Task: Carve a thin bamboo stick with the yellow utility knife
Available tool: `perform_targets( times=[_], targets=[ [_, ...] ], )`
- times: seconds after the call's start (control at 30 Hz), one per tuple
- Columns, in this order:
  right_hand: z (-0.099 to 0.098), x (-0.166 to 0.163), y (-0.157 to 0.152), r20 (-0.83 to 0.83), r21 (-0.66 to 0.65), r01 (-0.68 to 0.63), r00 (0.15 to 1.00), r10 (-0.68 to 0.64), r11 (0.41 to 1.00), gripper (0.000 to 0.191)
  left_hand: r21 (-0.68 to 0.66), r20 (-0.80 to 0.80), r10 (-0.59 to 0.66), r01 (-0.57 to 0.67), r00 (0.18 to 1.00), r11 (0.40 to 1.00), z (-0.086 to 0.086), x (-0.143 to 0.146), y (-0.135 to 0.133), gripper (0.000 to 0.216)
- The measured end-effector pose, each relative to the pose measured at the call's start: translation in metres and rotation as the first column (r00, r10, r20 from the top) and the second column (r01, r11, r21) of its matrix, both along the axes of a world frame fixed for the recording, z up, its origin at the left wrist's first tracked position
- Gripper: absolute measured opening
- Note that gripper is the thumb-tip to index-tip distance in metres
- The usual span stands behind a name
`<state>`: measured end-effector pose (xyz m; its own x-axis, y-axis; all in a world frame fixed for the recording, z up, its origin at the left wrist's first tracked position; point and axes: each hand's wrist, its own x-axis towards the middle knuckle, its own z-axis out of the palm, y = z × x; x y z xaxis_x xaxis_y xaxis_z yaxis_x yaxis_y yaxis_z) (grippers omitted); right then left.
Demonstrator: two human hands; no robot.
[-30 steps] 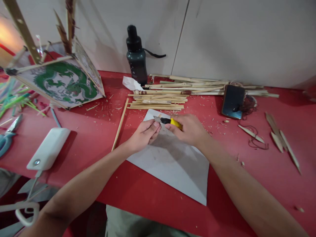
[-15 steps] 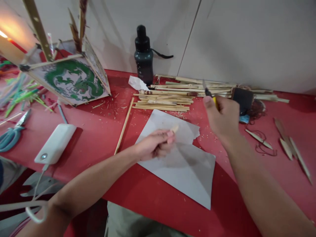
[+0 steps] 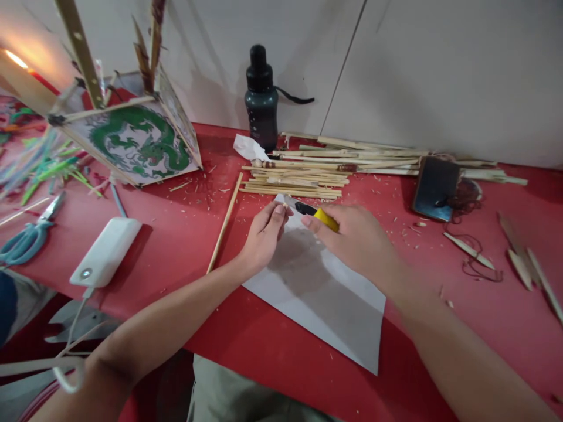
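Note:
Over a sheet of white paper (image 3: pixel 325 305) my two hands come close together. My left hand (image 3: pixel 264 237) is closed on a small pale piece of wood (image 3: pixel 285 205), mostly hidden by the fingers. In my right hand (image 3: pixel 356 237) is a yellow-handled utility knife (image 3: pixel 324 219), its blade pointing left and meeting the piece at my left fingertips. Just beyond the hands lies a bundle of thin bamboo sticks (image 3: pixel 299 183). One single stick (image 3: pixel 225 223) rests on the red table left of the paper.
A dark bottle (image 3: pixel 261 108) stands by the wall. At left are a dragon-painted paper lantern (image 3: pixel 141 140), a white power bank (image 3: pixel 105 252) with a cable, and blue-handled pliers (image 3: pixel 26 243). To the right lie a phone (image 3: pixel 435 187) and pointed wooden pieces (image 3: pixel 470 251).
My right hand has come down and left with the knife, bringing its blade to the piece. My left hand has moved slightly up and left. The view has shifted a little.

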<state>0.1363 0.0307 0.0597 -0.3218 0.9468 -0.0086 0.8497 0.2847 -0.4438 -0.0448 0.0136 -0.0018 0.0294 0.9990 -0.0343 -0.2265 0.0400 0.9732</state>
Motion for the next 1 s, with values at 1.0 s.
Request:
perform_targets(
  times=[1.0],
  targets=[
    [-0.006, -0.016, -0.012, -0.024, -0.009, -0.017, 1.000, 0.017, 1.000, 0.050, 0.312, -0.585, 0.213, -0.026, 0.783, 0.950, 0.006, -0.016, -0.006, 0.036]
  ],
)
